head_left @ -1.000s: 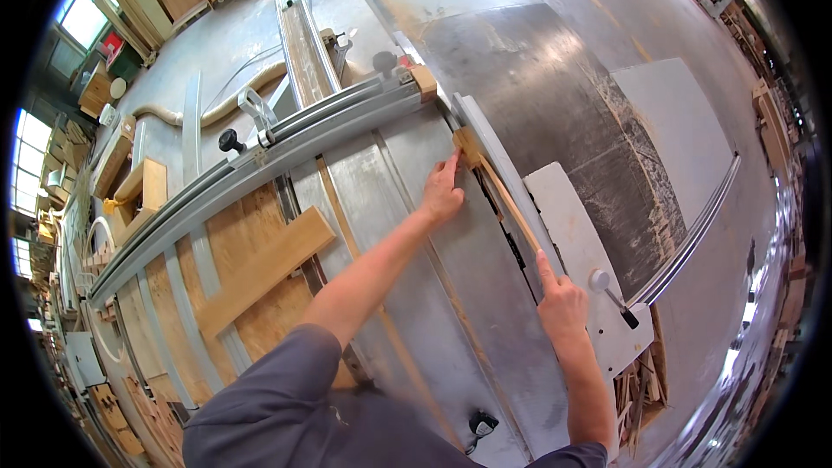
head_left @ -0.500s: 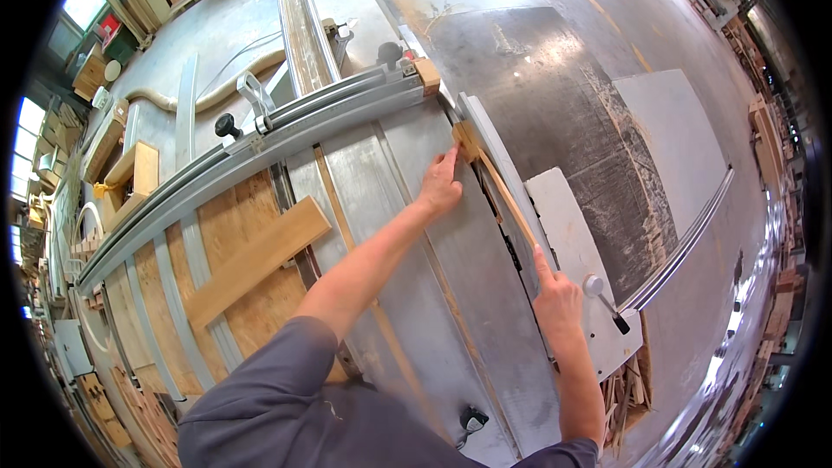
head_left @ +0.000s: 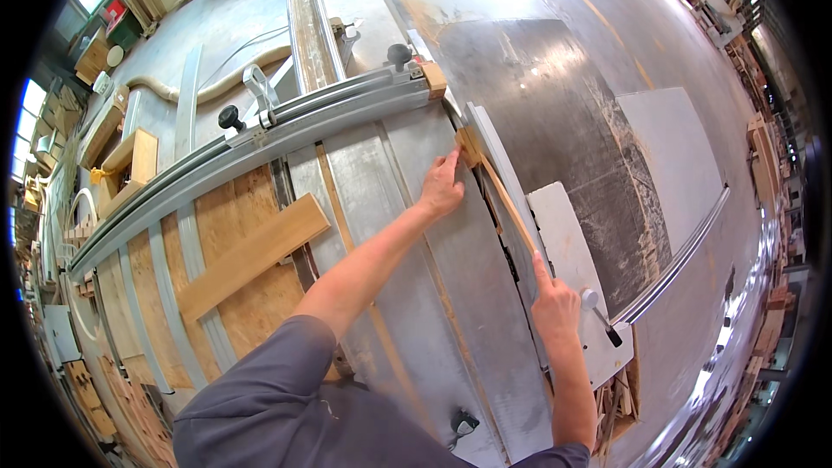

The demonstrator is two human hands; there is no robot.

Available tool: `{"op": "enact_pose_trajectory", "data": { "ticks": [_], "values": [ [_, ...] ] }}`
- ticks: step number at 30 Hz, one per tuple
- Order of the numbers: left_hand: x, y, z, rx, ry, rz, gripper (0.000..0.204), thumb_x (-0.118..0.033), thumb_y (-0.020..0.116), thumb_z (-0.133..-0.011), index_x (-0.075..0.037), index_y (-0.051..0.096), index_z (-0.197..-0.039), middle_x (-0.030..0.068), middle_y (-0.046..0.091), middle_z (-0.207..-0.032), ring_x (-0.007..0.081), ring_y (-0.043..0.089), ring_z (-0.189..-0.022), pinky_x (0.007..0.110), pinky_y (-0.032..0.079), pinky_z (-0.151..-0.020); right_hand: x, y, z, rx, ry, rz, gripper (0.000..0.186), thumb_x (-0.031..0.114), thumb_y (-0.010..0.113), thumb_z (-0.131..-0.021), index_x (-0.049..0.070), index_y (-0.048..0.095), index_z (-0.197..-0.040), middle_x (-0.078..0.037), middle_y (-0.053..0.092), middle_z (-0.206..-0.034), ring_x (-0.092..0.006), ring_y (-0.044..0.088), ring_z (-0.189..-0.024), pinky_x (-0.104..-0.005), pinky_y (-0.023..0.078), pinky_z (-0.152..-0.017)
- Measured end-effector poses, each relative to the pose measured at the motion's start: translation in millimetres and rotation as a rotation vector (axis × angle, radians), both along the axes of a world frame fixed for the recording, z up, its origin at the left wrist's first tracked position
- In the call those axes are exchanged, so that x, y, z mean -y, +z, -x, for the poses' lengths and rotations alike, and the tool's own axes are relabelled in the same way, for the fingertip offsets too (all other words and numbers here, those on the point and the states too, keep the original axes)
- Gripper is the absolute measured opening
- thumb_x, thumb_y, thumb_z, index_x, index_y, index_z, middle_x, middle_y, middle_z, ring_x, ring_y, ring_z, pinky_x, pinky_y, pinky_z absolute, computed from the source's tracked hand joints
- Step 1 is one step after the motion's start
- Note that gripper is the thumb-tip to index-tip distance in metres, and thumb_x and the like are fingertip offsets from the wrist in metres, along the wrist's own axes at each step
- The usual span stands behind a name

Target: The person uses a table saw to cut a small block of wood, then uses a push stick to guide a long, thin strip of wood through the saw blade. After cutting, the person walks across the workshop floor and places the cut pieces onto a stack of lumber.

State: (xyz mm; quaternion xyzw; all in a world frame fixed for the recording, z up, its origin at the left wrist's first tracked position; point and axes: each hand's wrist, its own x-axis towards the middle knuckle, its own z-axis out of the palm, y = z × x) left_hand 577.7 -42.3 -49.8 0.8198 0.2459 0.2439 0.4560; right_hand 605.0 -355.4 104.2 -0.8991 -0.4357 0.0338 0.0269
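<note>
A narrow wooden strip (head_left: 513,208) lies along the grey metal fence (head_left: 496,149) on the saw table (head_left: 416,295). Its far end meets a wider, darker piece of wood (head_left: 469,147); whether the two are one piece I cannot tell. My left hand (head_left: 443,188) presses its fingertips against that wider wood from the left, the other fingers curled in. Over the strip's near end, my right hand (head_left: 555,305) has its index finger stretched along the wood and the rest folded. The underside of both hands is hidden.
Left of my arm a loose board (head_left: 256,256) rests slantwise on the table. A long metal crosscut rail (head_left: 260,143) with black knobs spans the far side. Beside my right hand stands a white plate (head_left: 568,225) with a lever (head_left: 612,334); offcuts (head_left: 617,399) fill a bin below.
The whole view has shifted slightly. Both hands keep their places on the wood, with no clear movement along the fence.
</note>
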Motion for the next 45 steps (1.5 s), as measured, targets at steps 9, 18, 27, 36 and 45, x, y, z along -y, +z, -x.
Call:
{"op": "enact_pose_trajectory", "data": {
  "ticks": [9,18,27,36,45],
  "values": [
    [-17.0,1.1,-13.1,0.168,0.07,0.065,0.049,-0.004,0.076,-0.077,-0.002,0.065,-0.125,0.0134,0.065,-0.128,0.0305,0.065,-0.108,0.04,0.053,-0.095,-2.3,7.8,1.7,-0.014,-0.012,0.019,0.084,-0.01,0.059,-0.074,0.021,0.05,-0.151,-0.014,0.053,-0.063,-0.0351,0.058,-0.057,-0.0477,0.046,-0.056],
    [-26.5,8.7,-18.5,0.175,0.074,0.102,0.051,-0.008,0.082,-0.074,-0.003,0.066,-0.122,0.0112,0.063,-0.133,0.0262,0.068,-0.099,0.035,0.057,-0.087,-1.5,9.2,-0.6,0.02,0.023,0.009,0.081,-0.008,0.06,-0.075,0.021,0.052,-0.15,-0.014,0.054,-0.063,-0.0344,0.059,-0.054,-0.0462,0.047,-0.053],
    [-30.5,5.0,-23.4,0.181,0.07,0.052,0.052,-0.015,0.086,-0.071,0.0,0.066,-0.116,0.0101,0.066,-0.127,0.0257,0.068,-0.097,0.035,0.056,-0.084,-4.2,13.4,-1.2,0.034,0.044,0.02,0.08,-0.007,0.061,-0.074,0.019,0.053,-0.149,-0.014,0.057,-0.065,-0.0336,0.061,-0.054,-0.0464,0.048,-0.051],
    [-33.7,3.1,-25.7,0.22,0.085,-0.023,0.043,-0.023,0.085,-0.075,-0.005,0.07,-0.111,0.0075,0.07,-0.117,0.0233,0.068,-0.097,0.034,0.056,-0.087,-4.6,14.1,-2.0,0.003,0.012,0.032,0.084,-0.01,0.059,-0.073,0.021,0.05,-0.151,-0.015,0.056,-0.065,-0.0361,0.061,-0.057,-0.0485,0.048,-0.055],
    [-37.3,1.1,-26.8,0.215,0.08,-0.038,0.044,-0.025,0.085,-0.074,-0.002,0.069,-0.108,0.0094,0.07,-0.117,0.0244,0.069,-0.098,0.036,0.057,-0.086,-7.3,18.4,-3.8,0.0,0.015,0.052,0.083,-0.01,0.06,-0.074,0.021,0.051,-0.15,-0.015,0.055,-0.065,-0.035,0.061,-0.056,-0.0475,0.049,-0.054]
  ]
}}
